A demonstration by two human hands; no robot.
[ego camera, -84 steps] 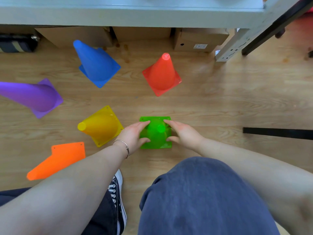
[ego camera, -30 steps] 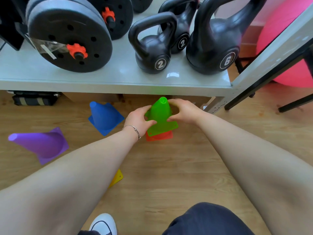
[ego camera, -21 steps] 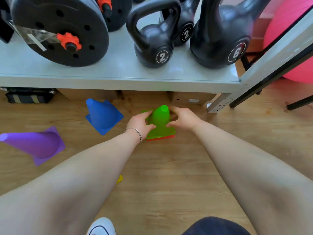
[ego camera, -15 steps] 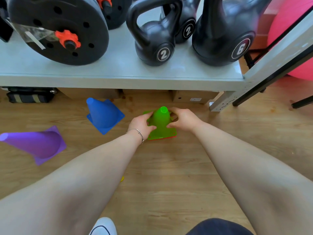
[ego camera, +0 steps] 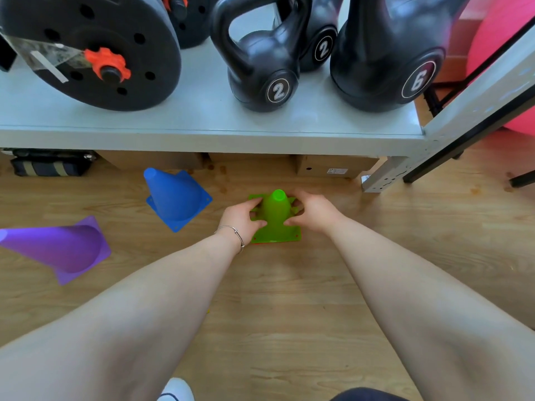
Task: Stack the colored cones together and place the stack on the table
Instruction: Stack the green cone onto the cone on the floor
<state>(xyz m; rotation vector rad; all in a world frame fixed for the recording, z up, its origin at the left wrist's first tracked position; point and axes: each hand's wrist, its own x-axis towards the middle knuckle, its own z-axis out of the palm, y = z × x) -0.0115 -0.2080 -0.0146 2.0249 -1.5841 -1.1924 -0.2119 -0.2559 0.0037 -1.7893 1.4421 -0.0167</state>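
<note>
Legible markings, head view:

- Front kettlebell [ego camera: 262, 65]: "2", white numeral in white ring, on lower face.
- Rear kettlebell [ego camera: 318, 44]: "2", same ring style, partly hidden behind the front unit.
- Large kettlebell [ego camera: 385, 62]: "6" in white ring, numeral tilted.
- Cardboard box [ego camera: 333, 167] under shelf: small white label w/ print, too small to read.

No other readable text.

Cones: 4 visible. 1 green [ego camera: 276, 209], 1 red [ego camera: 272, 242] (edge only, under green), 1 blue [ego camera: 176, 198], 1 purple [ego camera: 62, 250]. Kettlebells: 3, two marked "2" [ego camera: 260, 62] [ego camera: 318, 39], one "6" [ego camera: 388, 53]. Hands: 2, L [ego camera: 241, 219], R [ego camera: 314, 212]. Boxes under shelf: count unclear.
</note>
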